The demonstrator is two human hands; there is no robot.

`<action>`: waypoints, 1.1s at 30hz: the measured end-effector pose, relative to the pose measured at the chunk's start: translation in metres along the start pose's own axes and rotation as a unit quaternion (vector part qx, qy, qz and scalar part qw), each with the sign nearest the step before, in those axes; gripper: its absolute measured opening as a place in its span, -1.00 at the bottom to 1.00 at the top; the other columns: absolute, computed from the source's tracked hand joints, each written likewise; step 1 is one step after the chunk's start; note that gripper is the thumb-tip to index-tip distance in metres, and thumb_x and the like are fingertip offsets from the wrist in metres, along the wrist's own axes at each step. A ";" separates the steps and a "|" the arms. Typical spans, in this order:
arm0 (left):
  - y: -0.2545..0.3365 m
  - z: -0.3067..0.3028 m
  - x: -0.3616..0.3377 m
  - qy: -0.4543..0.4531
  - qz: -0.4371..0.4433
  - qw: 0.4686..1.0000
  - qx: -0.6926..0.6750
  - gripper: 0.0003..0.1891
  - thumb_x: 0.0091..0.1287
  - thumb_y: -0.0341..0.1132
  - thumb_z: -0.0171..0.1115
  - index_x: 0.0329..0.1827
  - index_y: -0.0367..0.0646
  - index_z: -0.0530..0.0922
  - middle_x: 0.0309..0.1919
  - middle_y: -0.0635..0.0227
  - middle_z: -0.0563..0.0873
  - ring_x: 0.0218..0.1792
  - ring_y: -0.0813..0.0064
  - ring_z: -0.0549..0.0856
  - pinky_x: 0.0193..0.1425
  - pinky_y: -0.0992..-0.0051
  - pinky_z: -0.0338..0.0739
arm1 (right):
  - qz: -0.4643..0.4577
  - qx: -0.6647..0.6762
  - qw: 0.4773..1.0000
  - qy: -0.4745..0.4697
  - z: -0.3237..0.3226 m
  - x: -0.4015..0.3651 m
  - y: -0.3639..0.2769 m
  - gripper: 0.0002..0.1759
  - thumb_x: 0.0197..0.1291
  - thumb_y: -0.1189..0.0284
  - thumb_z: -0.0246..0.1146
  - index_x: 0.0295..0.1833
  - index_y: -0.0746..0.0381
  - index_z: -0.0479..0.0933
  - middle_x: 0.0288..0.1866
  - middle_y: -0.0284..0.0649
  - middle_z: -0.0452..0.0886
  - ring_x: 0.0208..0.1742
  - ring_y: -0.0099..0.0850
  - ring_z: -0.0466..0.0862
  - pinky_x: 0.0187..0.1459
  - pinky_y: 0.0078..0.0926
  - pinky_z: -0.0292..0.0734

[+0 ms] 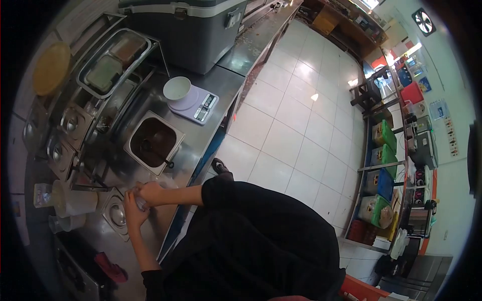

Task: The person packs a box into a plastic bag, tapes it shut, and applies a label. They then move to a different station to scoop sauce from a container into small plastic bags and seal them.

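Note:
My left hand [134, 212] and my right hand [150, 193] meet over the steel counter, fingers closed around a small clear plastic item [142, 204]. Its exact kind is hidden by the fingers. Beside my left hand lies a steel pan lid [118, 214] with a round recessed handle. Farther along the counter is a deep steel pan [131, 149] of dark brown contents, a dark-ended utensil handle [169, 164] resting across its near corner. Past that, a white bowl [177, 88] sits on a lilac kitchen scale [199, 106].
A steel rack [103, 95] with trays and covered containers borders the counter's left side. White plastic tubs [80, 198] stand below it, and a red cloth [111, 267] lies nearby. A grey cooler [186, 40] occupies the far end. Shelves with lidded bins [383, 155] line the right.

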State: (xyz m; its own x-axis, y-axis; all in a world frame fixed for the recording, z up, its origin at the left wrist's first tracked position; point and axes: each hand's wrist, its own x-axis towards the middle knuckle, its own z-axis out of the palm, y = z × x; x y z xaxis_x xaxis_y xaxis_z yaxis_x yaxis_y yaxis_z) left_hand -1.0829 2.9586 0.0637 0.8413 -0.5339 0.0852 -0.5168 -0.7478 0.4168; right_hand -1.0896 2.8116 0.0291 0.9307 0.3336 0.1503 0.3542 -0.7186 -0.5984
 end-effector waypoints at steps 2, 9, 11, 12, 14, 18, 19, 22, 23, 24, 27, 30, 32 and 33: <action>0.000 0.002 0.000 -0.024 -0.015 1.000 -0.010 -0.19 -0.31 -0.47 0.38 0.18 -0.17 0.31 0.04 0.14 0.42 0.10 0.00 0.42 0.19 0.18 0.32 | -0.002 -0.025 1.000 -0.008 0.021 0.011 0.004 -0.69 -0.11 0.33 0.27 -0.20 0.24 0.57 -0.17 -0.14 0.55 -0.26 -0.18 0.66 -0.25 -0.25 0.58; 0.002 0.002 0.002 -0.073 -0.042 0.996 -0.004 -0.15 -0.34 -0.47 0.40 0.21 -0.15 0.31 0.05 0.12 0.43 0.13 0.00 0.41 0.24 0.18 0.29 | -0.092 -0.081 0.992 -0.012 0.050 0.021 0.018 -0.73 -0.08 0.42 0.25 -0.20 0.28 0.58 -0.25 -0.10 0.65 -0.25 -0.16 0.69 -0.27 -0.24 0.60; -0.004 0.003 0.000 -0.064 0.011 0.998 -0.022 -0.14 -0.33 -0.46 0.42 0.22 -0.13 0.33 0.07 0.12 0.45 0.14 0.02 0.41 0.26 0.18 0.28 | -0.105 -0.080 0.989 -0.071 0.045 0.018 0.027 -0.74 -0.08 0.42 0.24 -0.21 0.26 0.59 -0.28 -0.09 0.67 -0.27 -0.17 0.69 -0.27 -0.21 0.59; -0.014 0.007 0.000 -0.052 0.049 0.997 -0.011 -0.14 -0.33 -0.44 0.44 0.23 -0.12 0.34 0.07 0.13 0.47 0.15 0.03 0.41 0.26 0.18 0.28 | -0.036 -0.123 0.984 -0.123 0.029 0.011 0.021 -0.78 -0.05 0.42 0.22 -0.24 0.25 0.59 -0.31 -0.08 0.67 -0.29 -0.17 0.69 -0.28 -0.20 0.59; -0.034 0.014 0.001 -0.026 0.046 0.998 0.039 -0.18 -0.25 -0.28 0.46 0.22 -0.14 0.36 0.05 0.11 0.51 0.11 0.06 0.46 0.21 0.16 0.31 | 0.038 -0.058 0.996 -0.057 0.036 0.004 0.042 -0.81 0.03 0.42 0.17 -0.26 0.25 0.59 -0.31 -0.06 0.67 -0.31 -0.17 0.69 -0.29 -0.16 0.58; -0.038 -0.011 0.007 -0.081 -0.051 0.990 0.102 -0.15 -0.27 -0.52 0.36 0.28 -0.13 0.33 0.14 0.10 0.45 0.22 0.10 0.37 0.31 0.17 0.23 | 0.043 -0.041 0.998 -0.001 -0.016 -0.024 0.048 -0.87 0.05 0.53 0.08 -0.29 0.31 0.50 -0.41 -0.03 0.60 -0.42 -0.04 0.64 -0.41 -0.17 0.56; -0.036 -0.018 0.008 -0.083 -0.069 0.988 0.112 -0.12 -0.28 -0.53 0.36 0.30 -0.11 0.31 0.16 0.11 0.43 0.25 0.10 0.35 0.32 0.16 0.23 | 0.025 -0.048 0.998 0.010 -0.014 -0.025 0.057 -0.88 0.08 0.52 0.07 -0.29 0.27 0.50 -0.39 -0.02 0.60 -0.42 -0.03 0.65 -0.42 -0.14 0.54; -0.028 -0.018 -0.002 -0.046 -0.096 0.981 0.163 -0.06 -0.29 -0.53 0.35 0.35 -0.07 0.26 0.18 0.11 0.41 0.31 0.09 0.29 0.33 0.15 0.23 | 0.007 -0.094 0.995 -0.014 -0.015 -0.025 0.064 -0.81 0.06 0.47 0.09 -0.19 0.24 0.50 -0.36 -0.02 0.62 -0.36 -0.03 0.66 -0.33 -0.12 0.57; -0.023 -0.019 -0.004 -0.039 -0.113 0.979 0.166 -0.06 -0.29 -0.53 0.35 0.35 -0.07 0.26 0.18 0.11 0.41 0.31 0.09 0.29 0.33 0.15 0.23 | 0.023 -0.103 0.994 -0.032 -0.018 -0.025 0.063 -0.72 0.05 0.47 0.10 -0.08 0.25 0.50 -0.28 -0.01 0.61 -0.32 -0.02 0.66 -0.29 -0.11 0.57; -0.019 -0.022 -0.005 -0.006 -0.117 0.990 0.084 -0.10 -0.23 -0.55 0.32 0.35 -0.08 0.25 0.20 0.13 0.40 0.28 0.10 0.33 0.31 0.19 0.26 | 0.044 -0.114 0.991 -0.048 -0.025 -0.025 0.054 -0.64 0.05 0.47 0.12 0.02 0.25 0.49 -0.21 0.00 0.60 -0.28 -0.01 0.66 -0.25 -0.11 0.57; -0.012 -0.017 -0.015 0.101 -0.142 0.982 -0.067 -0.19 -0.12 -0.58 0.28 0.33 -0.11 0.27 0.16 0.15 0.45 0.15 0.18 0.47 0.20 0.28 0.39 | 0.051 -0.103 0.993 -0.001 -0.040 -0.026 0.023 -0.52 0.07 0.45 0.15 0.17 0.21 0.44 -0.08 -0.04 0.54 -0.24 -0.05 0.64 -0.22 -0.12 0.56; -0.003 -0.001 -0.023 0.208 -0.202 0.935 -0.205 -0.31 -0.02 -0.58 0.23 0.28 -0.13 0.30 0.01 0.15 0.56 -0.03 0.29 0.61 -0.01 0.41 0.53 | -0.037 -0.041 0.998 -0.010 -0.027 -0.016 0.015 -0.52 0.08 0.41 0.18 0.18 0.15 0.45 -0.06 -0.10 0.48 -0.22 -0.13 0.60 -0.24 -0.20 0.56; 0.003 0.010 -0.028 0.249 -0.245 0.897 -0.270 -0.38 0.04 -0.58 0.20 0.25 -0.14 0.31 -0.08 0.14 0.60 -0.12 0.35 0.66 -0.13 0.47 0.58 | -0.083 -0.042 0.995 0.046 -0.008 -0.008 0.023 -0.67 0.07 0.38 0.20 0.01 0.13 0.55 -0.20 -0.17 0.49 -0.20 -0.19 0.55 -0.24 -0.27 0.53; 0.005 0.016 -0.029 0.273 -0.258 0.876 -0.301 -0.42 0.07 -0.56 0.22 0.22 -0.16 0.33 -0.15 0.17 0.62 -0.18 0.38 0.67 -0.17 0.50 0.58 | -0.102 -0.063 0.992 0.049 0.000 -0.003 0.031 -0.73 0.06 0.38 0.22 -0.08 0.14 0.58 -0.23 -0.19 0.52 -0.21 -0.21 0.54 -0.23 -0.27 0.52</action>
State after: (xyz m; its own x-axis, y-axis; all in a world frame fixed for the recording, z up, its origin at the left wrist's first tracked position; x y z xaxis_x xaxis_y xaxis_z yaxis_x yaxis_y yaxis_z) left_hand -1.1125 2.9638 0.0491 0.9737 0.2065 0.0963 -0.0054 -0.4015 0.9159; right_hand -1.0813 2.7885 0.0099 0.8405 0.4241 0.3371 0.5392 -0.7150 -0.4449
